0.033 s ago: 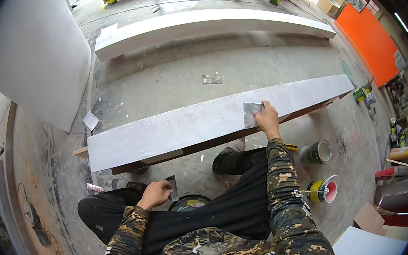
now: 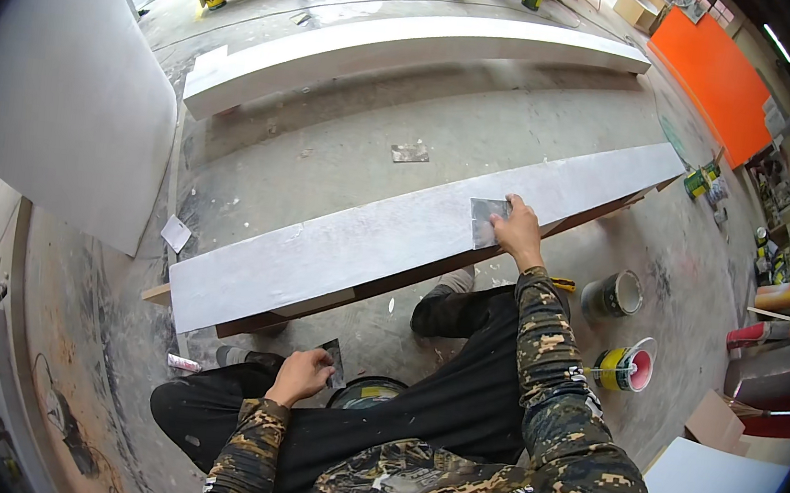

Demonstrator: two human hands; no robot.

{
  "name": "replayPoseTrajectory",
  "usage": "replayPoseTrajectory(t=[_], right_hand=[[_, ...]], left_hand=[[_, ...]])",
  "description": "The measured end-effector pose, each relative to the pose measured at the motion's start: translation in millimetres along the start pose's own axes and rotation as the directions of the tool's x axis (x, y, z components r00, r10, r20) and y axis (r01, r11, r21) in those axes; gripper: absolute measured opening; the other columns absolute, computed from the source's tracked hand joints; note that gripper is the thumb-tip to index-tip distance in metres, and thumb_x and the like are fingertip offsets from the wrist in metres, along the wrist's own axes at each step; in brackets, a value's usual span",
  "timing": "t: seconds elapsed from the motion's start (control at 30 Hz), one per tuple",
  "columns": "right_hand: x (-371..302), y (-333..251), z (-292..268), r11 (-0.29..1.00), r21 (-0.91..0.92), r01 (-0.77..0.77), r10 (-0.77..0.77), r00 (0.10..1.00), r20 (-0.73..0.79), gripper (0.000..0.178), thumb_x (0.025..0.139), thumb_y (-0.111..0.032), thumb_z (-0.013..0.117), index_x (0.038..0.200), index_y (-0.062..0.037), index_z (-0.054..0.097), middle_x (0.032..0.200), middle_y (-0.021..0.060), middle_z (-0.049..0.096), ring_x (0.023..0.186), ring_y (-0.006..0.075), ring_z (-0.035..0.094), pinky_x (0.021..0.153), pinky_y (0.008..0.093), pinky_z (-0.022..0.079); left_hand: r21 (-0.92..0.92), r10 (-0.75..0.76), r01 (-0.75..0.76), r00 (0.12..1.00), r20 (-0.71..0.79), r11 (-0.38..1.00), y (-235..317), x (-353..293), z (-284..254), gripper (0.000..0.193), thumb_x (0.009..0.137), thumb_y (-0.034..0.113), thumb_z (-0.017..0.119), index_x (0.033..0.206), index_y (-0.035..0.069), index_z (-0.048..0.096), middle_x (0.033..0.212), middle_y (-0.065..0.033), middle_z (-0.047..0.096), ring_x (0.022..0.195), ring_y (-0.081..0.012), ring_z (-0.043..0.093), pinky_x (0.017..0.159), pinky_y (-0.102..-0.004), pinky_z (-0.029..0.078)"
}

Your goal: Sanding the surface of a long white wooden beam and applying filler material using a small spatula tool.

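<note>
Nothing has shifted since the earlier frame: both hands and the board lie as they did. At the far left a large pale grey panel [image 2: 65, 87] leans upright, its lower edge just beside a small white paper scrap [image 2: 175, 233] on the dusty concrete floor [image 2: 328, 153]. The left hand [image 2: 302, 374] is curled narrowly around a small dark metal scraper blade [image 2: 333, 362], near the person's lap and above a round black bucket [image 2: 368, 393]. A long white-coated wooden board [image 2: 396, 237] runs diagonally from near left to far right, with bare floor open beyond its far edge. The right hand [image 2: 515, 232] presses flat, fingers spread, on a grey square of sandpaper [image 2: 486, 221] at the board's near edge. Right of it stand an open grey paint tin [image 2: 613, 294] and a yellow tin with a pink lid [image 2: 623, 365].
</note>
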State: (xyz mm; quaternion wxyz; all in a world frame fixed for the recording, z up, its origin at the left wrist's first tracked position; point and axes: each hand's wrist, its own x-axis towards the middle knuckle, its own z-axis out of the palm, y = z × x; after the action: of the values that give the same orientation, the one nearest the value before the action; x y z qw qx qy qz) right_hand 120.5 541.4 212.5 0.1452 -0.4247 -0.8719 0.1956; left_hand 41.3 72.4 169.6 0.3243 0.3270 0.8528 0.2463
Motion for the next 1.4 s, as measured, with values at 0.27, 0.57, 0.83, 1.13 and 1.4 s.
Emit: replayPoseTrajectory(t=[0.27,0.57,0.83,1.13,1.4], right_hand=[[14,13,3,0.996,0.066,0.065,-0.063,0.998,-0.028,0.052,0.077,-0.025,0.073,0.122,-0.0031,0.060,0.108,0.0266,0.067,0.104,0.0420,0.063,0.092,0.0464,0.050],[43,22,-11,0.967,-0.112,-0.230,0.204,0.957,-0.205,0.080,0.068,-0.057,0.081,0.119,0.0001,0.059,0.108,0.0247,0.068,0.103,0.0387,0.066,0.089,0.0431,0.052],[49,-31,7,0.986,-0.167,-0.021,0.004,0.995,-0.104,0.072,0.070,-0.050,0.082,0.120,-0.0044,0.058,0.112,0.0226,0.064,0.105,0.0384,0.063,0.090,0.0454,0.051],[-11,-170,83,0.967,-0.075,0.245,-0.238,0.967,0.085,0.069,0.075,-0.047,0.080,0.122,-0.0044,0.053,0.112,0.0237,0.061,0.103,0.0378,0.063,0.087,0.0454,0.052],[-103,-307,134,0.925,0.027,0.379,-0.369,0.881,0.296,0.059,0.081,-0.041,0.076,0.122,-0.0059,0.051,0.113,0.0225,0.059,0.098,0.0355,0.065,0.081,0.0435,0.055]], left_hand=[[-0.022,0.041,-0.042,0.999,-0.024,0.999,-9,5,5,0.020,0.082,0.023,0.070,0.093,0.007,0.072,0.087,-0.0195,0.070,0.087,-0.0397,0.066,0.078,-0.0463,0.053],[-0.014,0.096,-0.097,0.994,-0.051,0.995,0,-3,-1,0.021,0.081,0.019,0.070,0.094,0.003,0.070,0.080,-0.0211,0.068,0.080,-0.0403,0.065,0.072,-0.0460,0.052],[-0.039,0.100,-0.101,0.995,-0.021,0.994,1,-1,-3,0.021,0.083,0.020,0.069,0.096,0.004,0.069,0.084,-0.0189,0.070,0.083,-0.0394,0.066,0.074,-0.0464,0.052],[-0.056,0.117,-0.119,0.993,-0.032,0.991,-2,-1,-1,0.019,0.084,0.022,0.068,0.094,0.007,0.070,0.080,-0.0180,0.069,0.081,-0.0391,0.066,0.073,-0.0477,0.052],[-0.003,0.132,-0.133,0.989,0.070,0.991,0,5,0,0.022,0.085,0.025,0.067,0.098,0.007,0.069,0.085,-0.0211,0.069,0.085,-0.0403,0.065,0.076,-0.0491,0.051]])
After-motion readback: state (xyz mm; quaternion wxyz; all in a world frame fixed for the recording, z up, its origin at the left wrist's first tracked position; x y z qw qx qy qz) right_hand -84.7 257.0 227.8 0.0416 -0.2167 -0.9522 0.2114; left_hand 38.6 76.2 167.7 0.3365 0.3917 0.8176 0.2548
